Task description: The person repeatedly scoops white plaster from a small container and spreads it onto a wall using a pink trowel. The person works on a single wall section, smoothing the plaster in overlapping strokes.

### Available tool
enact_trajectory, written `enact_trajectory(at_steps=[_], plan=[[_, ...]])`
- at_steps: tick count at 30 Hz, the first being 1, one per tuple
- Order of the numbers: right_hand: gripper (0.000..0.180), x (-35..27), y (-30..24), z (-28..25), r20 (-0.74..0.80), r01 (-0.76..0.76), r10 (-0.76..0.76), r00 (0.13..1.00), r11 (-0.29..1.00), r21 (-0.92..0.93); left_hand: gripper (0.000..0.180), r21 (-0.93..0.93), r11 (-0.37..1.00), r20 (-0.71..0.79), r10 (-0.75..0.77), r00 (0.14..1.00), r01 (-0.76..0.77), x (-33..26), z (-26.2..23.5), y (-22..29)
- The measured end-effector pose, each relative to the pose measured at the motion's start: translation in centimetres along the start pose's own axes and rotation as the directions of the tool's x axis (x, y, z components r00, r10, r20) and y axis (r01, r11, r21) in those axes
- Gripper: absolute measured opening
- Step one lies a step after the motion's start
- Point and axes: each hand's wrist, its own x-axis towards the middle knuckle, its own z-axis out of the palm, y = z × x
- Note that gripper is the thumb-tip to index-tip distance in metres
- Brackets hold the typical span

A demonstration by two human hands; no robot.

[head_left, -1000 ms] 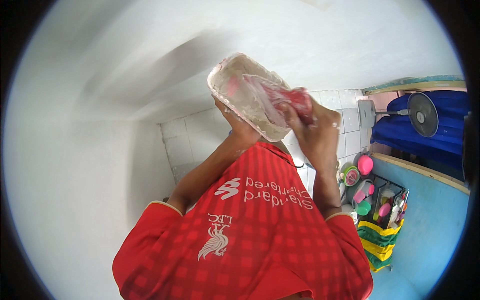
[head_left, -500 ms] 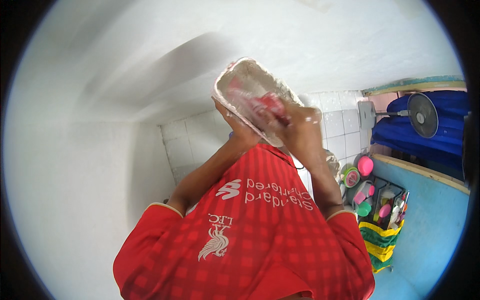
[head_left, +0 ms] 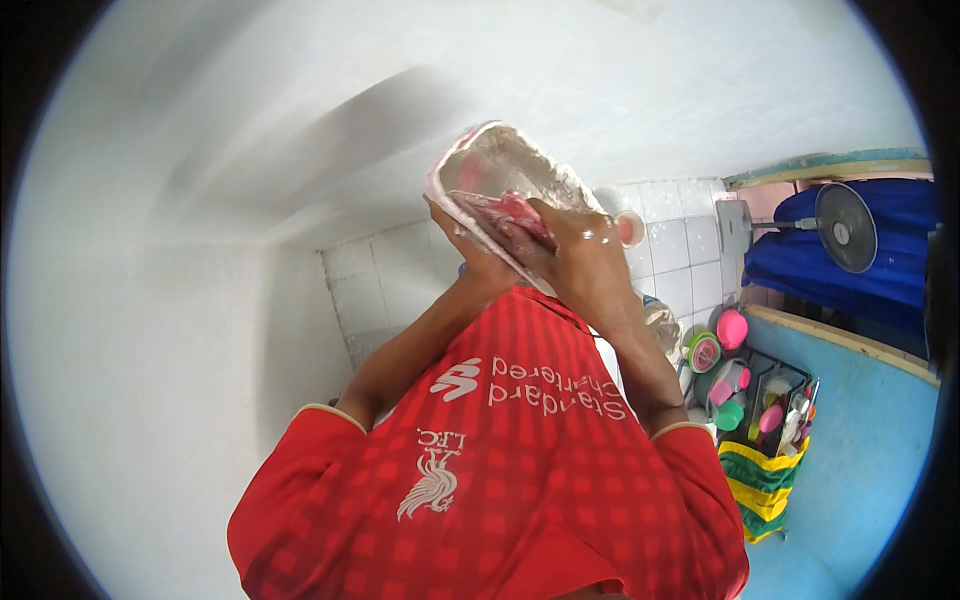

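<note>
A rectangular open tub (head_left: pixel 567 178), its rim and inner walls caked with white paste, is held up tilted in front of my chest. My left hand (head_left: pixel 478 252) is closed on its lower left side, with most of the fingers hidden beneath and behind it. My right hand (head_left: pixel 580 245) reaches over the tub's right rim and grips a flat red scraper (head_left: pixel 515 212) smeared with white. The scraper's edge lies against the near left wall of the tub. White spots show on the back of my right hand.
White wall surfaces surround me, with white tiles (head_left: pixel 672 245) ahead. A small round cup (head_left: pixel 629 229) is behind my right hand. To the right are a grey fan (head_left: pixel 846 228), a blue curtain (head_left: pixel 895 255), a dark rack of colourful kitchenware (head_left: pixel 768 385) and a light blue wall (head_left: pixel 860 450).
My right hand and the scraper have shifted slightly left and down, and their blur has lessened. The tub, in my left hand, has hardly moved.
</note>
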Motion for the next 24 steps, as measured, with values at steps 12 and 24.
enact_trajectory(at_steps=[12, 24], plan=[[0.032, 1.4, -3.5, -3.2, 0.105, -0.157, 0.155, 0.982, 0.988, 0.009, 0.067, 0.234, 0.972, 0.233, -0.036, 0.972, -0.02, -1.1, -2.5, -0.8], [0.028, 0.3, -2.1, -1.0, 0.009, 0.057, -0.057, 0.998, 0.998, -0.032, 0.064, 0.024, 0.996, 0.149, -0.088, 0.985, 0.085, -0.8, -2.3, -0.2]])
